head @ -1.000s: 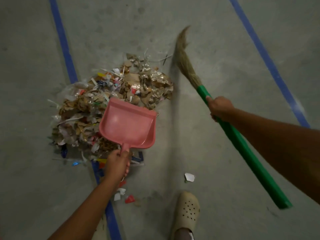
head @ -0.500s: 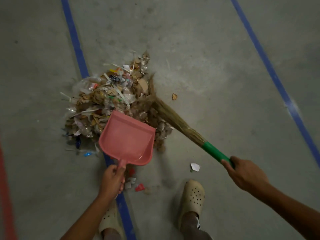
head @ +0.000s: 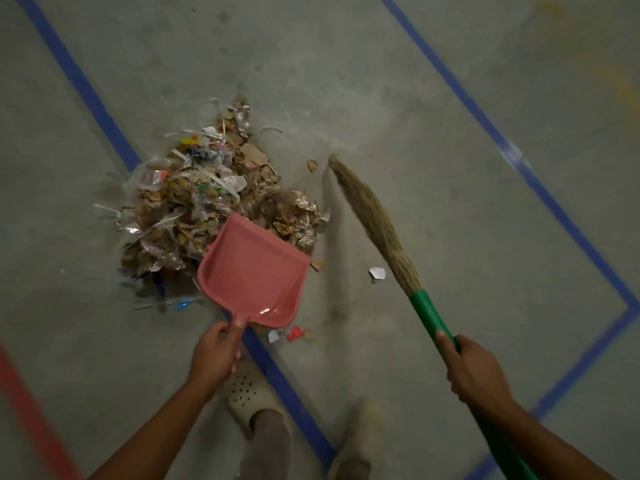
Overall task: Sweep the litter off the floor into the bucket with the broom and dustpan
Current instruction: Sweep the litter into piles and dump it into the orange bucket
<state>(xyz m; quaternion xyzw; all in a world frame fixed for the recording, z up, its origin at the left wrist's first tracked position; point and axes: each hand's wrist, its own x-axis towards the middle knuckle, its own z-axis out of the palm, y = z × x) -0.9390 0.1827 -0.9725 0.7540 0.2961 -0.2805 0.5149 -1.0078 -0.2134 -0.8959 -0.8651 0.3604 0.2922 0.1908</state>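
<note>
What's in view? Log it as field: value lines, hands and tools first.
left hand: grips dustpan handle
dustpan: pink, empty, mouth at pile's near edge
right hand: grips broom's green handle
broom: bristles right of pile, apart from it
pile: paper and plastic scraps on floor
strays: white scrap near broom, red scrap near dustpan handle
bucket: not in view

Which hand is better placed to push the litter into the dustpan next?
Probably the right hand: it grips the broom, bristles just beside the litter pile. The left hand holds the dustpan at the pile's edge.
</note>
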